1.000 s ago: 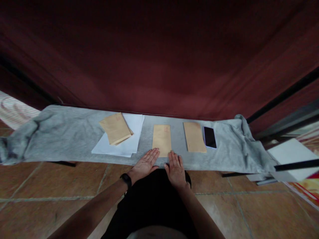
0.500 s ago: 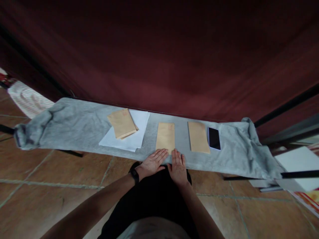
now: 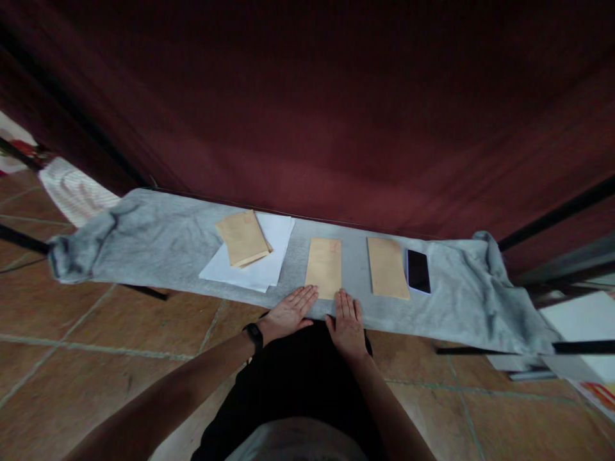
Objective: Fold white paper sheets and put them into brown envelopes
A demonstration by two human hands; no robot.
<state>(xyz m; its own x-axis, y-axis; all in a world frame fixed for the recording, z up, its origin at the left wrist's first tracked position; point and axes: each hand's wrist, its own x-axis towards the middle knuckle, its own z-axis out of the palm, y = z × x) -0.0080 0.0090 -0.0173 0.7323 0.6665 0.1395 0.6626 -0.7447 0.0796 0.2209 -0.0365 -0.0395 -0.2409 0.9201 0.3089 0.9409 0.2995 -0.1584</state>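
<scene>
A brown paper envelope [image 3: 325, 266] with a small reddish print near its top right corner lies upright in front of me on a grey cloth [image 3: 163, 246]. My left hand [image 3: 291, 310] lies flat, fingers stretched, its fingertips at the envelope's lower left corner. Beside the lower right corner, my right hand [image 3: 346, 323] also rests flat with its fingers out. Neither hand grips anything. To the right lies a second brown envelope [image 3: 388, 269]. More brown envelopes [image 3: 244, 237] overlap at the left on top of white paper sheets [image 3: 269, 272].
A phone [image 3: 418, 271] with a dark screen lies right of the second envelope. Behind the cloth-covered surface hangs a dark red fabric [image 3: 307, 141]. Black metal bars [image 3: 583, 347] stick out at the ends. Tiled floor [image 3: 158, 330] shows below.
My left hand has slid slightly left, away from my right hand, uncovering more of the envelope's bottom edge. The whole view has shifted a little.
</scene>
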